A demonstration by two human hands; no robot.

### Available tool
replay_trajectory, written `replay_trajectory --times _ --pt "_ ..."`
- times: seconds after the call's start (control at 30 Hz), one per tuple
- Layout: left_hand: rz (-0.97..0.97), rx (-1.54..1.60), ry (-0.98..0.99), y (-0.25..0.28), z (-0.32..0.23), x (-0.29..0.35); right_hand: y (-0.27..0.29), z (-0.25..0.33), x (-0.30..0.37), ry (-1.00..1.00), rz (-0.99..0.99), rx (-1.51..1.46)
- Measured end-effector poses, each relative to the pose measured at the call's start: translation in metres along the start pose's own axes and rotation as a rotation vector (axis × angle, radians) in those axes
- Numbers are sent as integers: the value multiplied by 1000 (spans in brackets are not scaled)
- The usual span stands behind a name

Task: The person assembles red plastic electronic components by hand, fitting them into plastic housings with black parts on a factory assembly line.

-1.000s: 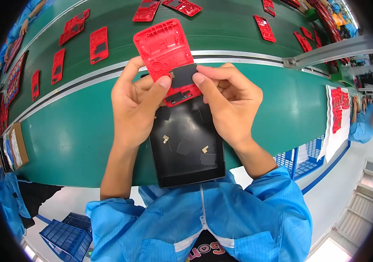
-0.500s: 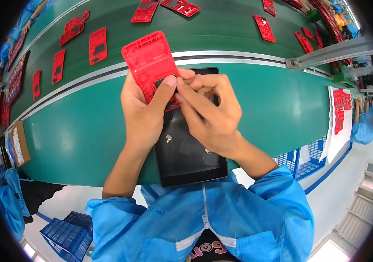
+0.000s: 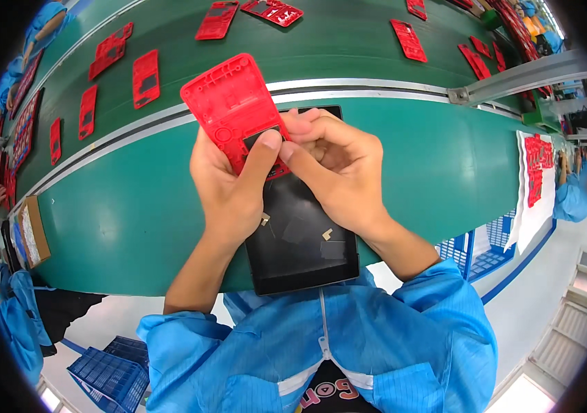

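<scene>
A red plastic housing (image 3: 231, 96), with ribs inside and a dark rectangular opening, is held up above a black tray (image 3: 300, 241). My left hand (image 3: 228, 182) is closed round its left and lower side, the thumb pressing beside the dark opening. My right hand (image 3: 345, 168) grips the housing's lower right edge, thumb on its face and the other fingers curled behind. Whether a small part sits under the right thumb is hidden. Two small metallic pieces lie in the tray; one (image 3: 327, 235) is right of centre, the other (image 3: 264, 219) by my left wrist.
Beyond the metal rail, a green conveyor belt (image 3: 334, 41) carries several red housings (image 3: 146, 79). A cardboard box (image 3: 35, 230) stands at the table's left end. At right, red parts (image 3: 535, 165) lie on a white sheet near a co-worker (image 3: 575, 196). Blue crates (image 3: 493, 251) stand below.
My right thumb has shifted from a pinch with the index finger to pressing flat on the housing's edge. The housing has moved slightly left and down. Parts on the belt have shifted left.
</scene>
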State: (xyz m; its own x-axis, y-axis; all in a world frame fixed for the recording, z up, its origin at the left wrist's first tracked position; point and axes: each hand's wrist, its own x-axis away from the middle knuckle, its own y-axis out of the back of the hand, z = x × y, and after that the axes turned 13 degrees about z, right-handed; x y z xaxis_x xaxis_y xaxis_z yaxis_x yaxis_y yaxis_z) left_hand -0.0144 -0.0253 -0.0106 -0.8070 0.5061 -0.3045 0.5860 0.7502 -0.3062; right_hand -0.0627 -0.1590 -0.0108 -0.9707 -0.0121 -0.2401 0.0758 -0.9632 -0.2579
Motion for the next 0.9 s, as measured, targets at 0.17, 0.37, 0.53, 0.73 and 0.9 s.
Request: replay_trajectory --times 0.17,0.37,0.53,0.73,0.9 --pt "-10 18 26 0 4 -2 -2 -5 1 58 -51 110" --pt "-49 -53 117 3 6 -8 26 -3 -16 -67 -53 262" --pt "-104 -60 145 7 5 -16 122 -15 -76 -157 -340 611" --pt "-119 -81 153 15 1 -12 175 -34 -98 -376 -267 495" --pt "-59 -93 183 14 2 -12 220 -27 -106 -37 -752 1574"
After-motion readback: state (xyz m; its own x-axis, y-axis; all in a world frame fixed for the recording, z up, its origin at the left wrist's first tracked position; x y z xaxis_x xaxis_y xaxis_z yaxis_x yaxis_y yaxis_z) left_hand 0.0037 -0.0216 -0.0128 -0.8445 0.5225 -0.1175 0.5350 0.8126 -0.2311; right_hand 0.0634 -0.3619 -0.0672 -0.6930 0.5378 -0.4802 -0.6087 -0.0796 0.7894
